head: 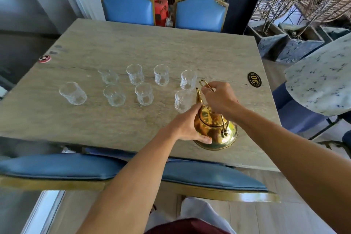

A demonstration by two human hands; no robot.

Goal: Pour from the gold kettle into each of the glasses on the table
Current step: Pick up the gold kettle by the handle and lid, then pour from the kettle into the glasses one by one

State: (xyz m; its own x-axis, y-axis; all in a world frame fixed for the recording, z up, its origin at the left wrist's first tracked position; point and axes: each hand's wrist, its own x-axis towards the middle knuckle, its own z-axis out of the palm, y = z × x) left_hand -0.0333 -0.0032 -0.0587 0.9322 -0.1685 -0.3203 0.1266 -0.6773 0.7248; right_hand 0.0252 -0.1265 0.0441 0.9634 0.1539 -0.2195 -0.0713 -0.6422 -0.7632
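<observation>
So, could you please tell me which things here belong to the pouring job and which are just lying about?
Job: gold kettle, held by left hand and right hand; eight glasses on the table.

Lying about: number plaque, red sticker, blue chairs.

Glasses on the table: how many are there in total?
8. Back row: glasses at and. Front row, and one beside the gold kettle spout. None seems hidden.
</observation>
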